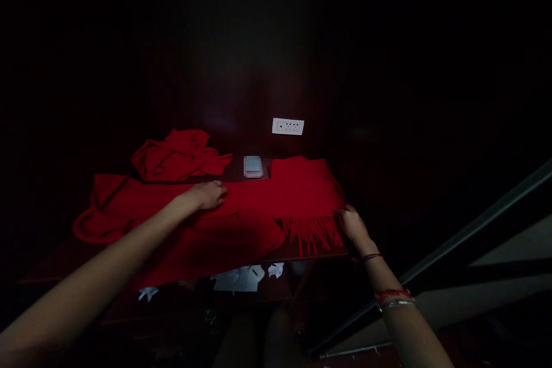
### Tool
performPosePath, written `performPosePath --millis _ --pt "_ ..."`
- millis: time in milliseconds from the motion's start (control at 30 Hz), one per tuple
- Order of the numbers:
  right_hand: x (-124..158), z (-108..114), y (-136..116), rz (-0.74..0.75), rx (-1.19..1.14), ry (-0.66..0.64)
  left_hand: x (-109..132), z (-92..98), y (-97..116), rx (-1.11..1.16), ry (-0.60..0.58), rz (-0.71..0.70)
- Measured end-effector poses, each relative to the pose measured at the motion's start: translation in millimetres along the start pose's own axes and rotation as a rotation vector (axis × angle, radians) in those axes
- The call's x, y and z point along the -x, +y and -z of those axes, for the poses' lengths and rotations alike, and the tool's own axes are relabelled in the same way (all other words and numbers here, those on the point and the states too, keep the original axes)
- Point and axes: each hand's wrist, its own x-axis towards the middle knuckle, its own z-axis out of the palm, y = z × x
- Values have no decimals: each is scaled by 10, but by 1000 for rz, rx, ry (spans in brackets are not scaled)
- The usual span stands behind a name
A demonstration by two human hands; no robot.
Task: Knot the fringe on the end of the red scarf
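Note:
A red scarf (259, 195) with a fringed end lies spread along a dark desk, its left part in loose folds that droop over the front edge. My left hand (210, 194) is on the scarf's upper middle, fingers curled in and closed on the cloth. At the right end, my right hand (351, 223) has its fingers closed on the scarf's side edge, just above the fringe (308, 233). Behind the left part sits a crumpled red cloth (181, 155), apart from both hands.
A small pale box-like item (252, 166), blurred out, stands behind the scarf. On the dark wall is a white power socket (288, 126). Below the desk top, white papers (237, 279) and a crumpled paper (276, 269) lie on a shelf. A metal-edged frame (478, 218) slants at right.

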Motion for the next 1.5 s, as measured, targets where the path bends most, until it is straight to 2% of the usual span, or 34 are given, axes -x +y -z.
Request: performPosePath --millis 33,100,167,267,367,467,533,667,733,833,1133,1267,1367,1500 --pt "13 -1 -15 -20 18 -18 -71 -31 196 -11 -38 -116" --pt "33 14 -43 -46 57 -37 -169 -84 531 -1 -31 -281" --pt "47 48 -71 -67 103 -61 -213 -129 752 -17 -35 -330" --pt "58 124 -127 -97 169 -91 -217 -193 899 -93 -18 -307" --pt "43 218 -249 -96 209 -55 -202 -249 959 -147 58 -316" --pt "-11 292 -479 -37 187 29 -194 -290 1014 -153 130 -344" --pt "-59 302 -680 78 102 20 -190 -303 1035 -137 151 -334" --pt "-143 223 -1086 415 -72 -73 -169 -275 1002 -133 174 -257" --pt "-176 174 -1247 486 -92 -77 -158 -239 964 -144 191 -218" --pt "-219 135 -1395 492 -51 -38 -149 -196 919 -150 209 -179" --pt "-248 44 -1371 506 27 -15 -120 -218 892 -166 173 -169" --pt "-339 52 -1329 460 1 36 -184 -203 932 -152 153 -97" --pt "-454 85 -1300 444 -66 49 -252 -240 1029 -89 212 -88" --pt "-562 72 -1248 427 -150 58 -222 -424 1135 -13 322 -29"
